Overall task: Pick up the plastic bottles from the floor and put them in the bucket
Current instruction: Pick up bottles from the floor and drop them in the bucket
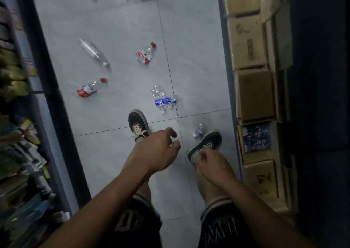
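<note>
Both hands (157,151) half-curled and empty, crushed blue-labelled bottle (164,99), red-capped bottles (91,87) on floor (123,30)

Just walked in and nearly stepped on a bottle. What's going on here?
A person stands in a narrow aisle, both hands empty: left hand and right hand reach down. Plastic bottles still litter the floor, the nearest a small crushed bottle by the right shoe. No bucket is in view.
</note>
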The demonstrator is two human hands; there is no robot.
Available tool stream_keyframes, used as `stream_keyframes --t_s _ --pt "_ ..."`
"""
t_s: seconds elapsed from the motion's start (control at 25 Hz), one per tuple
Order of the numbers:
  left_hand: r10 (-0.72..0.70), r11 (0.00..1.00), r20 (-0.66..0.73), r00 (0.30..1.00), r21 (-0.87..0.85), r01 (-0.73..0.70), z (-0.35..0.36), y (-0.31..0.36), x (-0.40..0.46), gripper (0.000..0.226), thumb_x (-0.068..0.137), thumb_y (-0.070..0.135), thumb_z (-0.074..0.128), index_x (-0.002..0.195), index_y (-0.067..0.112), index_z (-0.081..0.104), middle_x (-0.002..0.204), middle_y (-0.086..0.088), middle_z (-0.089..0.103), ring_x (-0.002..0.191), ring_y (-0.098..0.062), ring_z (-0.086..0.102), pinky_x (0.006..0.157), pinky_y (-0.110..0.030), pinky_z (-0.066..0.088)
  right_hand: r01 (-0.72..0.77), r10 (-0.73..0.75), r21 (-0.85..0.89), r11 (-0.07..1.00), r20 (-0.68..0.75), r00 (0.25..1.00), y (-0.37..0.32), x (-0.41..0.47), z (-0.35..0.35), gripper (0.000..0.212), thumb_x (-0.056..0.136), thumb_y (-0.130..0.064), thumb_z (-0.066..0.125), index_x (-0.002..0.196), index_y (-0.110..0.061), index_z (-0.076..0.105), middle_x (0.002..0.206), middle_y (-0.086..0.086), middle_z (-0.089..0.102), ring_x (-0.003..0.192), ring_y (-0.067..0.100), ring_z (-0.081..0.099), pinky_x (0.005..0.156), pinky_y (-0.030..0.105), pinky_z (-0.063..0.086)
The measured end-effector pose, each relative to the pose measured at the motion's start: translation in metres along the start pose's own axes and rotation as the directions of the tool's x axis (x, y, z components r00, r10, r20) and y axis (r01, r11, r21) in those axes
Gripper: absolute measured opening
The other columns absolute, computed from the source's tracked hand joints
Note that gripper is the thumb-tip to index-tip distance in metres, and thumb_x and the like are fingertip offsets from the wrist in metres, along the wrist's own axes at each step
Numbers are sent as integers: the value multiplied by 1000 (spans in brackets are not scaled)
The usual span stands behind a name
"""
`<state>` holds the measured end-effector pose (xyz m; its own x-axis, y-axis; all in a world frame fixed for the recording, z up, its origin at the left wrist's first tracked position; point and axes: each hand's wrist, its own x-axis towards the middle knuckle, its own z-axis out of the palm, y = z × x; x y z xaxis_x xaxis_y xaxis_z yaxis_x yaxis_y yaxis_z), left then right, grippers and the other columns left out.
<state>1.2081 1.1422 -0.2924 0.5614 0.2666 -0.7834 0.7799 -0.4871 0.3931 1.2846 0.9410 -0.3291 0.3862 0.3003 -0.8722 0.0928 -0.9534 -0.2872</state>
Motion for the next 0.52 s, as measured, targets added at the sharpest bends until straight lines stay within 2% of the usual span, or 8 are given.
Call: stream_keyframes --t_s 0.16,0.24,0.36,0.52 --pt "-48 996 -47 998 -73 45 81 -39 158 38 90 42 51 123 25 62 108 3 71 99 -20 66 88 -40 54 -121 125 169 978 -11 992 31 160 84 29 92 -32 61 117 -20 63 119 3 66 109 25 61 87 31 45" --pt "-111 990 -93 989 -94 103 124 -58 225 41 91 36 55 129 22 61 117 -3 69 102 -21 64 87 -37 52 -195 214 248 949 -51 976 54 229 125 39 93 -32 62 129 -17 59 128 5 62 116 26 59 94 35 46" --pt "-175 980 -164 971 -122 156 189 -91 314 53 91 28 62 142 19 52 137 -10 56 119 -25 56 92 -37 46 -340 423 367 866 -174 889 92 316 182 55 90 -28 63 140 -13 48 141 13 50 126 35 51 105 47 43" --pt "-156 986 -379 912 -6 166 238 -133 403 75 87 25 68 154 22 35 156 -15 34 140 -33 34 102 -43 46 -489 579 337 804 -262 772 136 395 233 91 85 -36 72 157 -17 20 156 19 30 137 42 31 113 51 32"
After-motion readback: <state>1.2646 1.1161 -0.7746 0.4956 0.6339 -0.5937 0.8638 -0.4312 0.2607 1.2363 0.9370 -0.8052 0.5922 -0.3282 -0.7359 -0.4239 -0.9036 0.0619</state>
